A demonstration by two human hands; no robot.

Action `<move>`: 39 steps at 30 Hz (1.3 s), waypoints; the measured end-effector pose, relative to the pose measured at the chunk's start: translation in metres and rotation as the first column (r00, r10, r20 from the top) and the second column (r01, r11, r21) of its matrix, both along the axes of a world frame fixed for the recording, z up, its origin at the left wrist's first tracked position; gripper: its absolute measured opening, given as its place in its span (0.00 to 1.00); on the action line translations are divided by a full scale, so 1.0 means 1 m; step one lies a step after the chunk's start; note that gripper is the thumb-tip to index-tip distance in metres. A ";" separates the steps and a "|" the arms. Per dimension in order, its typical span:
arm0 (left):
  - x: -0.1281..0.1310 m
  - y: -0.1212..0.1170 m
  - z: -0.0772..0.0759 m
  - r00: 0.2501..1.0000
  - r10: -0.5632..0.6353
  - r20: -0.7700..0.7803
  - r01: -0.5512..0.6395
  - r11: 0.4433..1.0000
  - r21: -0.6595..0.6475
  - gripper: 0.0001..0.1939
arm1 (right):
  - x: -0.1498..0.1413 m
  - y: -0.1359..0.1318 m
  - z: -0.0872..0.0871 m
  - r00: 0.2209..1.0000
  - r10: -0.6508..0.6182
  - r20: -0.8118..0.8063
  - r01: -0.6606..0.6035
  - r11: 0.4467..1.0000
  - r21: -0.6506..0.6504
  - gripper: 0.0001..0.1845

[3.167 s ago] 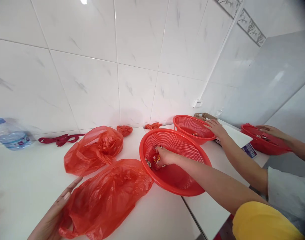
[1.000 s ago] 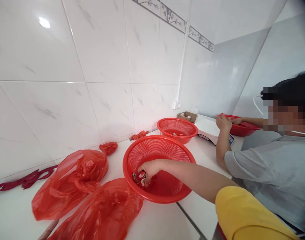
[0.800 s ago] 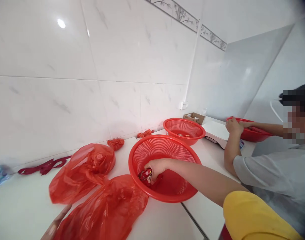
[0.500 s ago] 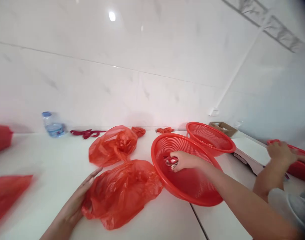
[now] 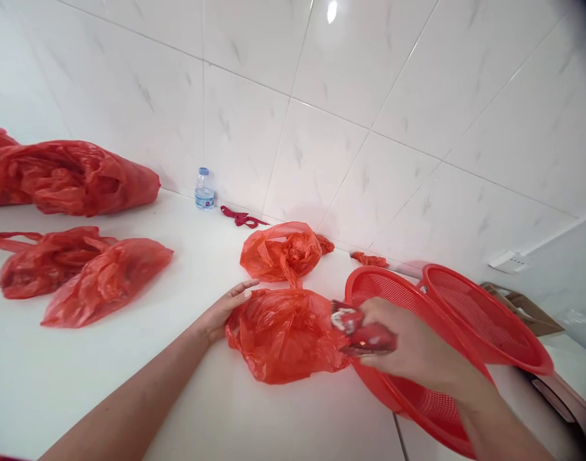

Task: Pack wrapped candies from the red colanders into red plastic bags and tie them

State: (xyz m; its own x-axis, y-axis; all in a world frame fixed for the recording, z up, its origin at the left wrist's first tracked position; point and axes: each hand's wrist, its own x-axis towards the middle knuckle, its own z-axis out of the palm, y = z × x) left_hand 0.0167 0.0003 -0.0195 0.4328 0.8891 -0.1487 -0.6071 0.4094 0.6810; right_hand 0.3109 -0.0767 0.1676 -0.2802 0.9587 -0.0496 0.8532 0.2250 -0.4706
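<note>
A bag [image 5: 286,339] is lying left of the near basket [image 5: 393,287]. A bottle [image 5: 205,192] (near the wall [image 5: 247,121]) is standing farther left.

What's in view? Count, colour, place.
wall: one, white, back
tables: two, white, below
packets: unclear count, red, centre
near bag: one, red, centre
rear bag: one, red, centre
bundles: two, red, by wall
left bags: several, red, left
bottle: one, clear, by wall
ribbon: one, maroon, beside bottle
baskets: two, red, right
box: one, brown, right
device: one, pale, right edge
socket: one, white, wall
left hand: one, at near bag
right hand: one, holding packets
</note>
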 end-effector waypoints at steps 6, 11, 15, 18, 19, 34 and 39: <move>-0.001 0.000 -0.001 1.000 0.013 -0.024 -0.013 1.000 0.010 0.28 | -0.058 0.029 -0.074 0.962 0.230 0.143 -0.233 0.973 0.000 0.09; -0.001 0.001 -0.004 1.000 0.017 -0.020 -0.017 1.000 0.019 0.28 | -0.061 0.041 -0.121 0.970 0.126 0.210 -0.166 0.968 0.186 0.17; -0.001 0.003 -0.006 1.000 0.012 -0.012 -0.012 1.000 0.021 0.27 | -0.046 0.022 -0.125 0.985 0.025 0.172 -0.077 0.950 0.302 0.24; -0.001 0.002 -0.004 1.000 0.009 -0.015 -0.009 1.000 0.009 0.28 | -0.026 0.003 -0.132 0.980 -0.071 0.187 0.001 0.937 0.350 0.24; -0.002 0.002 -0.003 1.000 0.009 -0.017 -0.009 1.000 0.006 0.28 | -0.019 -0.003 -0.137 0.976 -0.100 0.193 0.023 0.931 0.365 0.24; -0.010 -0.045 0.009 0.796 0.255 -0.549 -0.144 0.961 0.238 0.31 | -0.001 -0.044 -0.151 0.972 -0.224 -0.071 0.217 0.740 0.636 0.19; -0.021 -0.082 0.001 0.611 0.274 -0.743 -0.143 0.961 0.236 0.39 | -0.013 -0.068 -0.200 0.876 -0.384 -0.292 0.482 0.667 0.568 0.20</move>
